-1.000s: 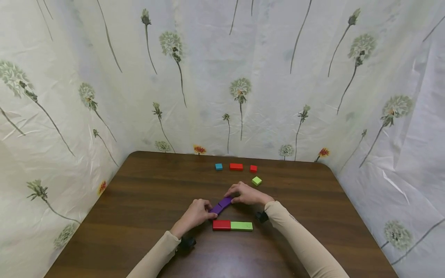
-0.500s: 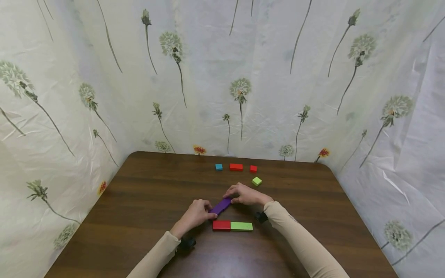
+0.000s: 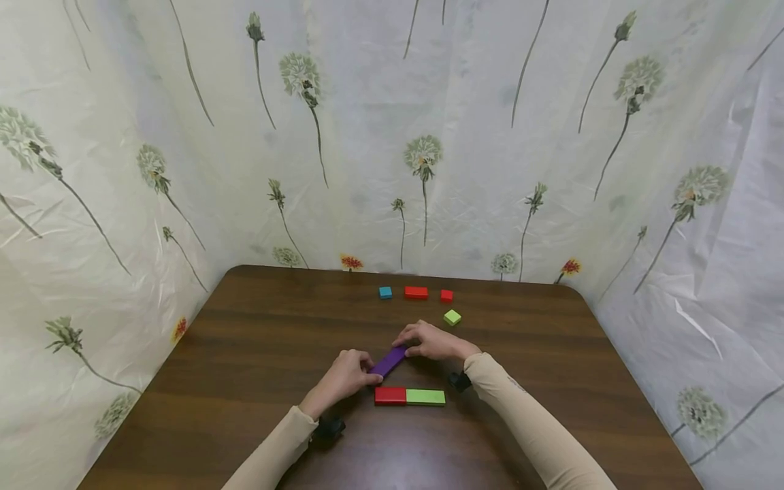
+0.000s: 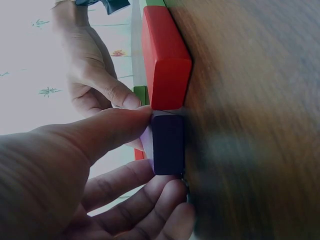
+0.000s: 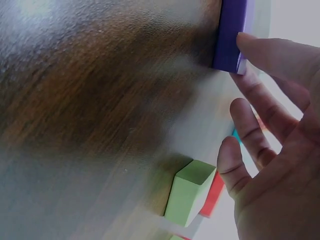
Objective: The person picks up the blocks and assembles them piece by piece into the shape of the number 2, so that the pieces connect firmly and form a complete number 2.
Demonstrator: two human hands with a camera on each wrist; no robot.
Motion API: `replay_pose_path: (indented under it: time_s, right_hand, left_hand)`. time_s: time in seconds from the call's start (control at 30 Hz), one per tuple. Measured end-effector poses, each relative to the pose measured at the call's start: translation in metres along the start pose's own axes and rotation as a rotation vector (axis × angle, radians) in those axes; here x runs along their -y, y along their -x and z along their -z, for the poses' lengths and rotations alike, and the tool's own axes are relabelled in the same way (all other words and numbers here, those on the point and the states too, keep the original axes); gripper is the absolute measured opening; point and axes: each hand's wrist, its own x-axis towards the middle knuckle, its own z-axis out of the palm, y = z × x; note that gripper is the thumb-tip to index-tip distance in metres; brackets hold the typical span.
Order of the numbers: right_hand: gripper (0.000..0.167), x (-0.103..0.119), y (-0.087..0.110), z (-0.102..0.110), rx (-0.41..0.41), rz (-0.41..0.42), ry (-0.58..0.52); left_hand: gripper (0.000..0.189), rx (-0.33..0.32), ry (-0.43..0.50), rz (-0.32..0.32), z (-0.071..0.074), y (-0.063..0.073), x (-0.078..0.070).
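Well, purple bar (image 3: 388,362); sleeve marks (image 3: 516,385) illegible.

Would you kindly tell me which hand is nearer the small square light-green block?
The right hand, just on the near side of the light-green block; the left hand is farther away, lower left in the head view.

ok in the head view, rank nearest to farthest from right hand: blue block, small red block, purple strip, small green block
1. purple strip: right hand holds its far end
2. small green block: just beyond the hand
3. small red block: far row's right end
4. blue block: far row's left end
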Motion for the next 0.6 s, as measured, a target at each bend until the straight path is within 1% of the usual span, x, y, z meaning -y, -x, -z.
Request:
replay_pose_path:
  time_s: [0.2,0.33,0.47,0.6]
  right_hand:
    - [0.032,0.0,-0.001,0.0,0.009,0.0,0.001]
    - [0.038,-0.002,-0.001,-0.001,0.017,-0.009,0.0]
    - [0.046,-0.002,0.001,0.002,0.007,-0.031,-0.036]
    - [0.049,0.001,0.005,0.011,-0.016,-0.034,-0.079]
  left_hand:
    - [0.023,0.01,0.006,0.009,0.0,-0.001,0.0]
    - [0.024,0.009,0.01,0.009,0.0,0.0,-0.001]
    - [0.023,0.003,0.009,-0.003,0.0,0.001,0.0]
    - [0.021,-0.006,0.0,-0.017,0.0,0.001,0.0]
